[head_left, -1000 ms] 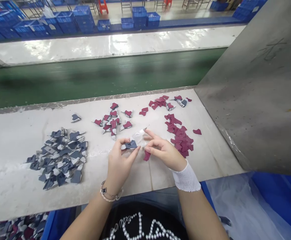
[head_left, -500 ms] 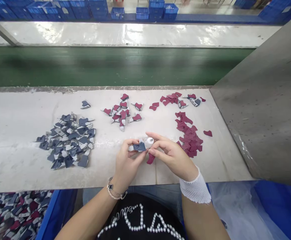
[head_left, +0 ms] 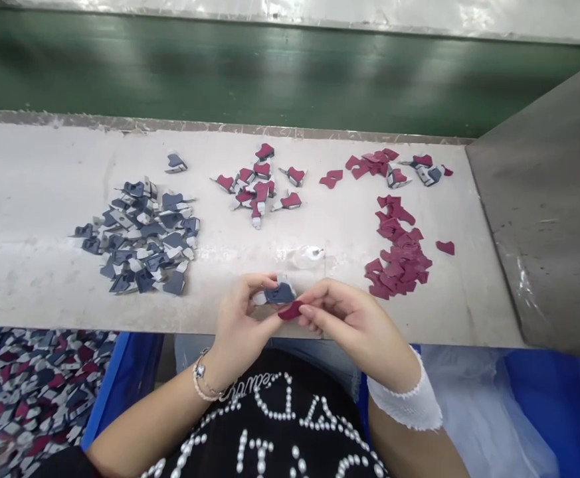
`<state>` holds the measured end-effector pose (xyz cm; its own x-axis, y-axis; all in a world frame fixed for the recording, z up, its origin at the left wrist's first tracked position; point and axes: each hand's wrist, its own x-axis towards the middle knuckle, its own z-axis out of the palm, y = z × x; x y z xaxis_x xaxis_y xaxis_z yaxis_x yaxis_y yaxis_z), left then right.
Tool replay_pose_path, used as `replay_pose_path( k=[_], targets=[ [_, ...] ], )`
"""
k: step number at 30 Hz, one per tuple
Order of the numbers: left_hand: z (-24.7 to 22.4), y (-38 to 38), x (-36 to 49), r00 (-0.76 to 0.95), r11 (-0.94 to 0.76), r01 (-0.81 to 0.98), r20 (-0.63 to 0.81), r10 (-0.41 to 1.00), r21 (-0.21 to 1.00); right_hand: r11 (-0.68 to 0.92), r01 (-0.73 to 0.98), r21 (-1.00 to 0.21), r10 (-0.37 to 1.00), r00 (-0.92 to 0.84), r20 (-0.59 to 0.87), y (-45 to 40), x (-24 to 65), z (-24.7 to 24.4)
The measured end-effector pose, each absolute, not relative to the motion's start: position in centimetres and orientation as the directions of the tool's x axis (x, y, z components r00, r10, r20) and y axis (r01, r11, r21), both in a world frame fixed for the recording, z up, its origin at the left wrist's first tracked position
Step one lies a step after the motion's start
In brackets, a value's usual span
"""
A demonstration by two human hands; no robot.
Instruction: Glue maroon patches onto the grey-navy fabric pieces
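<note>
My left hand (head_left: 242,315) holds a blue-and-grey moulded part (head_left: 280,292) between thumb and fingers. In my right hand (head_left: 344,315), thumb and fingertips pinch a maroon flat piece (head_left: 290,310). That piece sits just in front of the moulded part, its left end near my left thumb; whether the two touch I cannot tell. Beyond my hands a small whitish bottle with a thin tip (head_left: 305,257) lies on the table. To the right is a pile of loose maroon pieces (head_left: 402,259).
Blue-and-grey parts (head_left: 145,239) are heaped at left on the white table (head_left: 30,199). Parts with maroon faces (head_left: 261,192) lie mid-table. A metal panel (head_left: 559,199) stands at right, a green belt (head_left: 220,79) runs behind. A blue bin (head_left: 103,392) of parts is below left.
The white bottle has left my right hand and lies on the table. My right hand has lifted the maroon piece to the blue-and-grey part. The view has tilted downward.
</note>
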<state>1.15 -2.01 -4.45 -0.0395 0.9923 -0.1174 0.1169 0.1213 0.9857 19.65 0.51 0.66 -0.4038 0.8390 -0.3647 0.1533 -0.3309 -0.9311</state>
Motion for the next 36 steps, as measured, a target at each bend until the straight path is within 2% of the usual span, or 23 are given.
replay_pose_path(
  k=[10,21,24,29,36],
  targets=[
    [-4.9,-2.5,1.1,0.029,-0.077,0.254,0.073,0.997,0.964,-0.305,0.136,-0.943,0.878,-0.344,-0.333,1.2,19.5,-0.1],
    [-5.4,-2.4,0.5,0.026,-0.181,0.264,0.181,0.983,0.947,-0.306,0.137,-0.942,0.893,-0.302,-0.334,1.0,19.0,0.3],
    [-4.9,-2.3,0.2,0.036,-0.170,0.200,0.166,0.985,0.965,-0.288,0.163,-0.943,0.899,-0.293,-0.326,0.9,19.1,0.4],
    [-3.6,-2.1,-0.2,0.129,-0.125,0.017,0.122,0.984,0.992,-0.309,0.114,-0.944,0.866,-0.377,-0.329,1.0,19.3,0.7],
    [-2.6,-1.3,-0.9,0.177,-0.291,0.101,0.271,0.946,0.951,-0.305,0.116,-0.945,0.790,-0.523,-0.319,1.4,19.1,1.2]
  ],
)
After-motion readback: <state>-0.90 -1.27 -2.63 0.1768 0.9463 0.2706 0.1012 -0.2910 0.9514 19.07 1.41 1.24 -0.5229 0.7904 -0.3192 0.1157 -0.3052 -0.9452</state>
